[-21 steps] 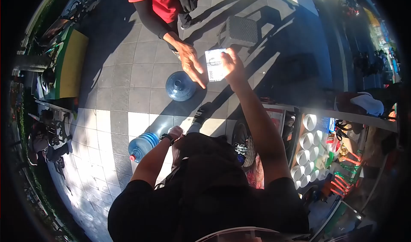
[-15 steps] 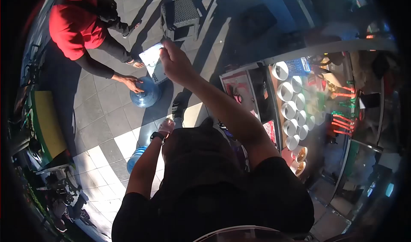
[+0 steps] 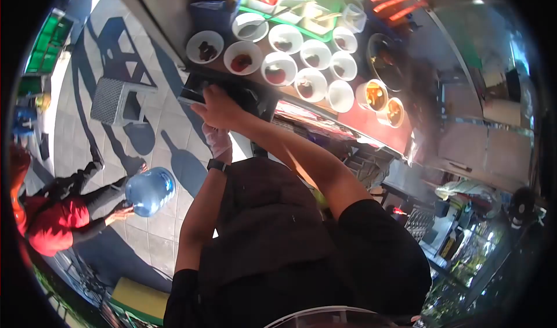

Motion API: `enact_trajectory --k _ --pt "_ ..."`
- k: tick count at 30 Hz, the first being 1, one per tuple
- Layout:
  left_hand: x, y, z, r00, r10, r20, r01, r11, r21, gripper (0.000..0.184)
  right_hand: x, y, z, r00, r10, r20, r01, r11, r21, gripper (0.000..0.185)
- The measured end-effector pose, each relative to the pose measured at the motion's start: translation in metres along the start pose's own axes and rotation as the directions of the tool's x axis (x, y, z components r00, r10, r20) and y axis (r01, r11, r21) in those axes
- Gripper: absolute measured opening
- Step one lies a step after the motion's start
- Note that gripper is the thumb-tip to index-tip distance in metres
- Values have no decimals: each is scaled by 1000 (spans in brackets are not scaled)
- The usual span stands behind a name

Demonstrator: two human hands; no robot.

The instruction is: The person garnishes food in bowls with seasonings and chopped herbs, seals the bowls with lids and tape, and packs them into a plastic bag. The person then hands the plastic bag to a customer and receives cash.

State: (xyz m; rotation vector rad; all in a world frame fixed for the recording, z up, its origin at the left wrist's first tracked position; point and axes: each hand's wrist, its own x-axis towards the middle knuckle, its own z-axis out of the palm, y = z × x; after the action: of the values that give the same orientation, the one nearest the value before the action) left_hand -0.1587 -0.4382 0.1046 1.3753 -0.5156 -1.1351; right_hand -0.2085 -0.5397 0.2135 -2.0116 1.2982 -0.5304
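Note:
My right hand reaches over a dark open drawer or box at the counter's edge. Its fingers are curled downward, and whatever they hold is hidden. Just below it is my left hand, which looks whitish, as if in a thin clear glove. A dark watch is on that wrist. The left fingers are covered by my right hand. No banknote shows in this view. Beyond the drawer, several white bowls stand in rows on the counter, many with dark or red sauce in them.
A person in a red shirt holds a large blue water bottle at left. A grey stool stands on the tiled pavement. Two bowls with orange contents and a green tray are on the counter.
My view has turned right toward the counter. My right hand, earlier holding out a 2000 banknote, is now at the drawer. The person in red has lifted the water bottle.

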Motion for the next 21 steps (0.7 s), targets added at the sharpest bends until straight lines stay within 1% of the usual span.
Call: enact_trajectory --k 1,2,3,4,5,6,7,9,11,12,13,15,17,19,20,21 --pt "-11 -2 4 993 -116 32 120 981 -152 43 4 -1 1 979 164 120 -152 983 -99 86" --pt "-22 0 10 992 -81 98 103 964 -244 45 13 7 3 954 236 185 -206 964 -165 93" --pt "-29 10 25 986 -88 139 127 945 -300 51 16 10 3 953 268 144 -252 961 -117 95" --pt "-35 20 31 982 -98 164 151 923 -353 58 19 23 21 956 294 3 -293 954 -58 96" --pt "-37 25 33 974 -104 201 170 922 -348 57 18 25 15 953 301 44 -299 954 -32 97" --pt "-37 33 22 966 -143 217 208 925 -316 57 4 -2 31 959 251 -134 -266 959 -100 81" --pt "-37 36 19 961 -148 235 215 933 -290 56 0 -14 4 952 303 -48 -306 948 -82 79" --pt "-33 39 11 952 -155 263 220 945 -242 54 -19 -35 -41 966 258 -12 -258 963 -82 67" --pt "-27 40 7 946 -160 282 217 958 -186 53 -45 -28 -57 958 281 51 -286 942 174 54" --pt "-24 39 8 944 -159 290 211 965 -158 52 -60 -30 -84 939 265 217 -303 939 164 48" --pt "-21 35 9 943 -157 294 204 970 -135 52 -80 -28 -114 892 242 382 -319 936 150 43" --pt "-12 22 17 946 -139 295 174 980 -96 50 -127 1 -155 920 32 391 -170 930 325 35" --pt "4 4 31 956 -100 275 122 991 -64 49 -191 19 -217 979 -62 192 -8 938 347 30" --pt "17 -9 48 980 -52 194 63 997 -53 48 -232 46 -288 987 -83 141 15 903 430 25" --pt "18 -12 59 990 -40 138 48 997 -53 48 -246 68 -307 997 -80 18 67 912 405 21" --pt "15 -4 75 995 -64 72 68 996 -53 47 -250 79 -339 999 -44 -15 46 963 264 17"
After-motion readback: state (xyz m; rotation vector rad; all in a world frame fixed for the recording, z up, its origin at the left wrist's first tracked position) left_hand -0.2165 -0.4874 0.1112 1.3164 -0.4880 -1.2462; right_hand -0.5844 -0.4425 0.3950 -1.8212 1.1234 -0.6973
